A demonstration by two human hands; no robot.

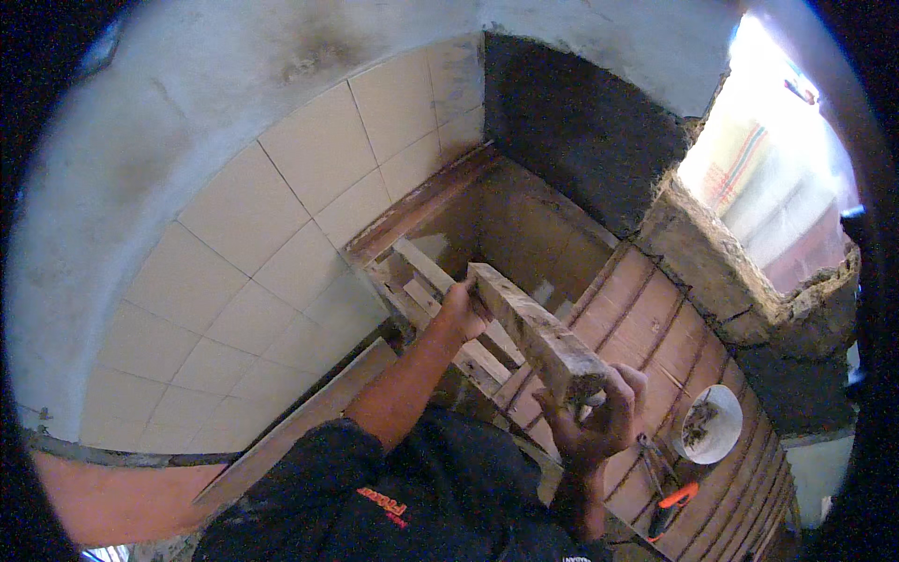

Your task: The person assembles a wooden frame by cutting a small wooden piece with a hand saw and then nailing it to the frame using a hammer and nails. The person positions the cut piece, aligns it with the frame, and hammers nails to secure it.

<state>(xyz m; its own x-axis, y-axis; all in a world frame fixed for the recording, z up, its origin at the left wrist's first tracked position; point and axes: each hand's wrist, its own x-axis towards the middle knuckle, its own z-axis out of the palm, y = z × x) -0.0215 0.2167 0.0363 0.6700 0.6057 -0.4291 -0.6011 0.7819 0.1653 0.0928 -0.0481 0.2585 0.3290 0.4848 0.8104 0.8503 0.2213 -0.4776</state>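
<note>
A bar-covered panel (626,304) is lying flat. Above its left edge a wooden beam (529,323) is slanting, left hand (468,314) gripping its far end, right hand (604,426) its near end. On the panel, a white bowl (721,450) and orange-handled tool (676,500) are resting.

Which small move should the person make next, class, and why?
Probably lower the wooden beam toward the pale timbers: the left hand holds it near its far end, the right hand its near end, and it appears raised above them.
</note>
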